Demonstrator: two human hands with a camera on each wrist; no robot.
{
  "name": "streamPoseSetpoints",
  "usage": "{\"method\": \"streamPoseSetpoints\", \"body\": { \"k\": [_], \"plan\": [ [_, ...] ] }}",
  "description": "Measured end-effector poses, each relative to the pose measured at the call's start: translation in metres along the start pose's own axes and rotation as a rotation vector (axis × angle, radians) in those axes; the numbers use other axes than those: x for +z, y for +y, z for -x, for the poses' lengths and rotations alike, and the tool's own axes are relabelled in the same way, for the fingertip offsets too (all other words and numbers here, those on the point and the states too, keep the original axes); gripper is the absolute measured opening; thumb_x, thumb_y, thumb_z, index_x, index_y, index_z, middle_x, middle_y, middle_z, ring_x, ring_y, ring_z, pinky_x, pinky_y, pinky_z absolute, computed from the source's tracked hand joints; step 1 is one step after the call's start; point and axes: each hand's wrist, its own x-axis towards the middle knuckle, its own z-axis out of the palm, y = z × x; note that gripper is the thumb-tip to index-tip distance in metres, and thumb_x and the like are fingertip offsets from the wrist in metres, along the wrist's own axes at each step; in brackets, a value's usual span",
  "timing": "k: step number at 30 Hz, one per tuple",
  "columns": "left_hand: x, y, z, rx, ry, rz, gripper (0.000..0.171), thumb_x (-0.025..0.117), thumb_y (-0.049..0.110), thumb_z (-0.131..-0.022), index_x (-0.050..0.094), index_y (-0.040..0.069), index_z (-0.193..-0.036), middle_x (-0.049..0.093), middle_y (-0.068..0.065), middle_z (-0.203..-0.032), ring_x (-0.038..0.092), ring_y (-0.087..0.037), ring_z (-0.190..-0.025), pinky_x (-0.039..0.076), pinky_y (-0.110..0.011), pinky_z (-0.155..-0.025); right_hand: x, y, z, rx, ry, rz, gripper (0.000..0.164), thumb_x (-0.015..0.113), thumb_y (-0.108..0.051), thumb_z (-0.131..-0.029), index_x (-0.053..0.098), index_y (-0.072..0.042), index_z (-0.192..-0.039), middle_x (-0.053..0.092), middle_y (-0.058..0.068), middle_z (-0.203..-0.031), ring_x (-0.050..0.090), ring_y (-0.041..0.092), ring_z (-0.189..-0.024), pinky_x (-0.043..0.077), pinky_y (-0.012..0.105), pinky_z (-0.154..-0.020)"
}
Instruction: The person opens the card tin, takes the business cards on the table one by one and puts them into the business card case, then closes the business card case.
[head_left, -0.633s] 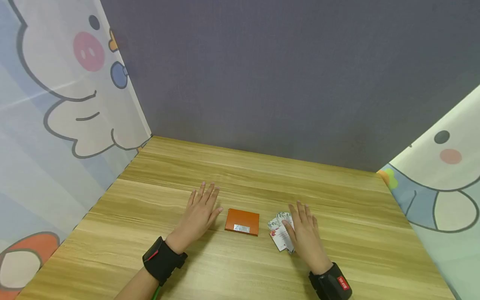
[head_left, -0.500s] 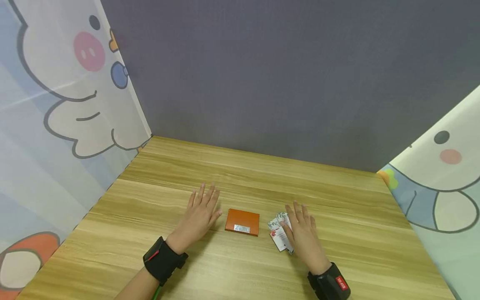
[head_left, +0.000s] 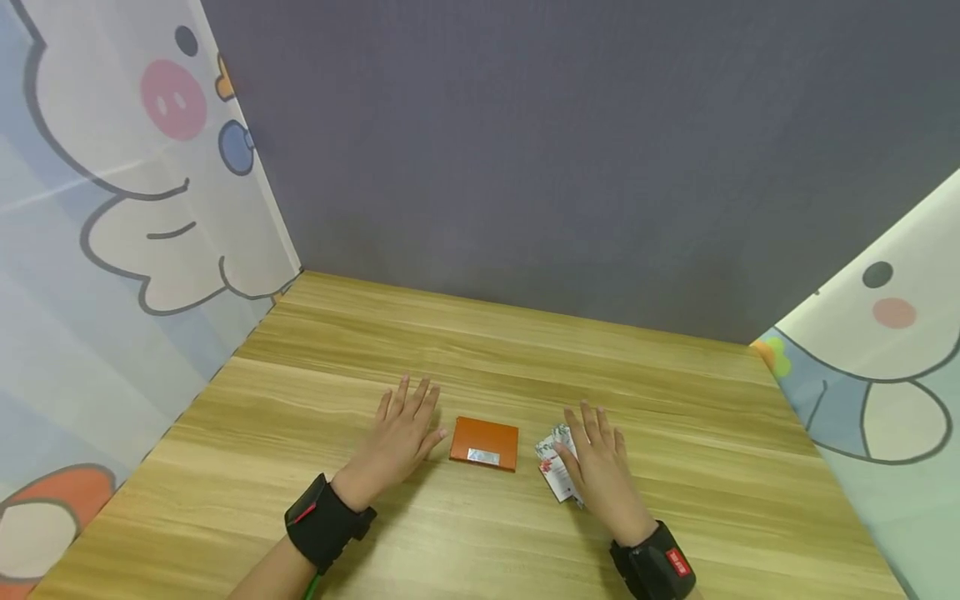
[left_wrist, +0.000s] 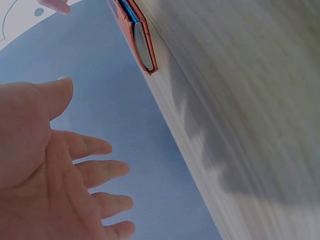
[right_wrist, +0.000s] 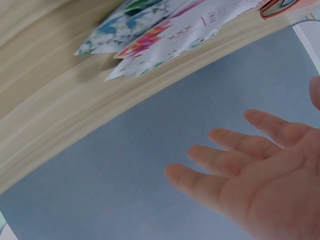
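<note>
A flat orange-brown case [head_left: 484,442] with a silver plate lies on the table between the hands. In the left wrist view its end [left_wrist: 142,42] shows a metal piece and a blue strip inside. To the left of it my left hand [head_left: 396,437] hovers palm down with fingers spread, holding nothing. Several fanned cards with floral prints [head_left: 557,471] lie to the right of the case. My right hand [head_left: 606,475] hangs over their right part with straight fingers and hides some of them. From the right wrist, the cards [right_wrist: 175,37] show apart from the fingers.
The wood-grain table [head_left: 465,550] ends at a dark grey panel [head_left: 525,167] at the back. Cartoon-printed sheets stand at the left [head_left: 67,333] and right [head_left: 915,400]. Black bands wrap both wrists.
My right hand has shifted slightly left over the cards. My left fingertips have dropped a little nearer in the head view. The case and cards have stayed in place.
</note>
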Motion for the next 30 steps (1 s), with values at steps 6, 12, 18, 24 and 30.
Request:
{"method": "streamPoseSetpoints", "body": {
  "k": [6, 12, 18, 24, 30],
  "plan": [
    [-0.002, 0.003, -0.001, -0.002, 0.008, -0.009, 0.064, 0.046, 0.040, -0.094, 0.030, 0.002, -0.142, 0.025, -0.019, -0.148, 0.016, -0.042, -0.137, 0.016, -0.057, -0.109, -0.001, -0.003, -0.002, 0.006, -0.004, -0.009, 0.055, 0.057, -0.026, -0.090, 0.041, -0.001, -0.136, 0.030, 0.027, -0.144, 0.026, 0.048, -0.131, 0.026, 0.068, -0.096],
    [-0.001, 0.005, -0.002, 0.021, 0.014, -0.011, 0.064, 0.047, 0.040, -0.093, 0.030, 0.003, -0.142, 0.027, -0.019, -0.148, 0.018, -0.043, -0.136, 0.018, -0.057, -0.109, 0.001, -0.009, -0.004, -0.013, -0.023, -0.009, 0.056, 0.059, -0.027, -0.090, 0.040, -0.001, -0.137, 0.031, 0.027, -0.143, 0.028, 0.048, -0.131, 0.027, 0.067, -0.096],
    [0.003, 0.009, -0.006, 0.055, -0.032, -0.009, 0.065, 0.047, 0.042, -0.093, 0.028, 0.005, -0.143, 0.028, -0.018, -0.148, 0.018, -0.043, -0.136, 0.021, -0.055, -0.109, 0.006, -0.018, -0.007, -0.052, -0.019, -0.018, 0.055, 0.058, -0.028, -0.090, 0.042, -0.001, -0.135, 0.038, 0.027, -0.139, 0.031, 0.047, -0.130, 0.030, 0.066, -0.096],
    [0.007, 0.013, -0.009, 0.102, -0.064, -0.002, 0.068, 0.055, 0.041, -0.089, 0.033, 0.002, -0.141, 0.035, -0.017, -0.144, 0.026, -0.044, -0.133, 0.027, -0.053, -0.107, 0.014, -0.029, -0.010, -0.078, -0.018, -0.034, 0.053, 0.058, -0.029, -0.089, 0.045, -0.002, -0.133, 0.043, 0.026, -0.135, 0.036, 0.046, -0.127, 0.032, 0.063, -0.097],
    [0.013, 0.014, -0.013, 0.143, -0.106, -0.017, 0.072, 0.065, 0.038, -0.083, 0.038, 0.000, -0.138, 0.041, -0.017, -0.140, 0.033, -0.043, -0.130, 0.032, -0.050, -0.104, 0.021, -0.039, -0.012, -0.090, -0.054, -0.034, 0.053, 0.060, -0.032, -0.088, 0.048, -0.002, -0.130, 0.048, 0.024, -0.131, 0.040, 0.045, -0.124, 0.035, 0.060, -0.096]
  ]
}}
